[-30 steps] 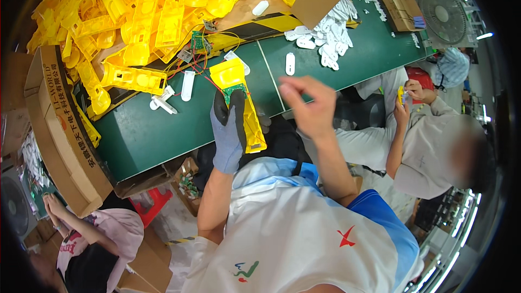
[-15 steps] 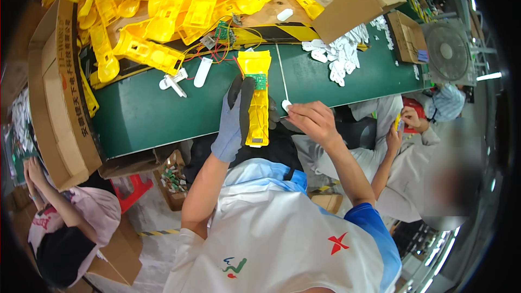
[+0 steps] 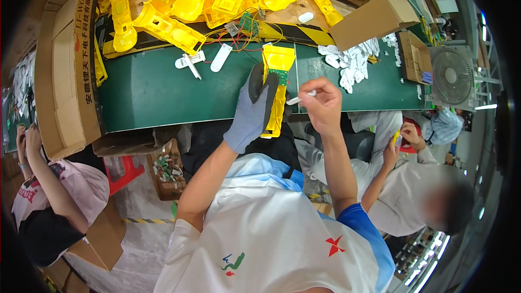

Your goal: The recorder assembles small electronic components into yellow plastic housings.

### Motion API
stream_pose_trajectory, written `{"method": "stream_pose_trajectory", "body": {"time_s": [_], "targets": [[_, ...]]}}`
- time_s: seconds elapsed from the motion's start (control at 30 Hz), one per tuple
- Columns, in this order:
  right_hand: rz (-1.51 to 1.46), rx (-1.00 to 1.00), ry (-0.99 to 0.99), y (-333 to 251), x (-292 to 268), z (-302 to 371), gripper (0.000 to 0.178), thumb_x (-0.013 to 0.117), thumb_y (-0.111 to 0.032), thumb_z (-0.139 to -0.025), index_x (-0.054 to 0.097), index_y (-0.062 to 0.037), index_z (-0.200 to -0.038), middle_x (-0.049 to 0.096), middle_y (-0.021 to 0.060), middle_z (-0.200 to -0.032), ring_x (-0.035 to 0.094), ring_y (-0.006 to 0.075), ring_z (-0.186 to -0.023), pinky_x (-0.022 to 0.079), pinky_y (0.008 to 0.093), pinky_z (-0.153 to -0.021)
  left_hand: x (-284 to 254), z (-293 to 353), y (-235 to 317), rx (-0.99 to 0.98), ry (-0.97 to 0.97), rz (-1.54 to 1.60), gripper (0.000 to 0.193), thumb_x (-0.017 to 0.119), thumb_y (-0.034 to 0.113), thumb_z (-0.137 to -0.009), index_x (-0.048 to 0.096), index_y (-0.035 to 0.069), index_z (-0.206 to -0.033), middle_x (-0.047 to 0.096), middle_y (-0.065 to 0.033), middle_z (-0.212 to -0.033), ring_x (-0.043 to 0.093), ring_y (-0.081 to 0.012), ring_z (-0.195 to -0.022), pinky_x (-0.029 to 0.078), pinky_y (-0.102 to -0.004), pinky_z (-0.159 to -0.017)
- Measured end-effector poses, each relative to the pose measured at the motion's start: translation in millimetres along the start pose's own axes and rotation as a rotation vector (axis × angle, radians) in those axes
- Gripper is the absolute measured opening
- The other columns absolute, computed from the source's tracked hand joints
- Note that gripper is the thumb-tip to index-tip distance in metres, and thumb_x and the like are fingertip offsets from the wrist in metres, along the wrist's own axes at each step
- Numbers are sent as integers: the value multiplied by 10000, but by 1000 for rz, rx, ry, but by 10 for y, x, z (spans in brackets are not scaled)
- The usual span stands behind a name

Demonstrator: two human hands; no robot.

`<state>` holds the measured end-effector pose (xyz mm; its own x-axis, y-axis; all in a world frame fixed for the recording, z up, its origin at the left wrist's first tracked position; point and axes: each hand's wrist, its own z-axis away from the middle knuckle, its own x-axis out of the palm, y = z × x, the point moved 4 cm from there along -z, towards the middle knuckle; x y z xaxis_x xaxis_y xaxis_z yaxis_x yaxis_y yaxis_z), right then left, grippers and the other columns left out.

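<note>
My left hand [image 3: 251, 113], in a grey-blue glove with dark fingers, grips a long yellow plastic housing [image 3: 279, 55] at the front edge of the green table. A small green circuit board [image 3: 280, 77] sits in the housing, partly behind my thumb and fingers. Just right of the housing, my bare right hand [image 3: 325, 107] pinches a small white plastic piece [image 3: 293, 101] between thumb and fingers, apart from the housing. On the table beyond lie a white oval cover [image 3: 220, 58], white strips [image 3: 190, 65] and another green board [image 3: 248, 23] with red and yellow wires.
Yellow housings [image 3: 190, 0] are heaped along the back. White pieces [image 3: 353, 65] lie in a pile at the right, by a tilted cardboard box [image 3: 369, 21]. A large carton [image 3: 62, 70] stands at the left. A fan [image 3: 453, 76] and two other people are nearby.
My right hand has risen and turned, fingers now upward, with the white piece seen more edge-on. The left hand still holds the housing, now tilted slightly. The whole view has shifted.
</note>
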<state>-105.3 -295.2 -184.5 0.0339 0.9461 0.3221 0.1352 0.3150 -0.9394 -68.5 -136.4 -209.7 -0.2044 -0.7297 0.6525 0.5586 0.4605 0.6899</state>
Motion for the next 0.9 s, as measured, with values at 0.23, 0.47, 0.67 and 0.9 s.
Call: {"method": "stream_pose_trajectory", "body": {"time_s": [0.23, 0.47, 0.67, 0.9], "targets": [[130, 16, 21, 82, -7, -34, 188, 709, 68, -824, 638, 32, -994, 650, 53, -911, 594, 76, -789, 482, 202, -701, -40, -47, -126, 163, 35, -152, 324, 536, 321, -1006, 480, 59, -1189, 609, -75, -792, 644, -167, -564, 535, -287, -466], [210, 9, 4, 77, 66, -76, 284, 709, 96, -798, 633, 38, -1066, 655, 61, -948, 591, 87, -811, 486, 221, -753, -69, -45, -123, 229, 22, -299, 273, 538, 263, -1006, 549, 9, -1104, 615, -61, -786, 624, -122, -598, 516, -260, -492], [87, 35, 127, 134, 189, -19, 452, 710, 111, -781, 573, 50, -1208, 662, 93, -1061, 618, 123, -900, 503, 259, -825, -43, 7, -59, 306, -2, -453, 457, 506, 150, -992, 413, 42, -1426, 665, -128, -1038, 638, -166, -863, 514, -315, -750], [95, 178, 176, 159, 187, 80, 526, 684, 102, -827, 527, 75, -1328, 660, 150, -1186, 646, 171, -1024, 508, 313, -926, 52, 37, 35, 584, 66, -649, 394, 496, 132, -985, 468, 46, -1368, 625, -193, -1201, 660, -293, -997, 510, -370, -847]]}}
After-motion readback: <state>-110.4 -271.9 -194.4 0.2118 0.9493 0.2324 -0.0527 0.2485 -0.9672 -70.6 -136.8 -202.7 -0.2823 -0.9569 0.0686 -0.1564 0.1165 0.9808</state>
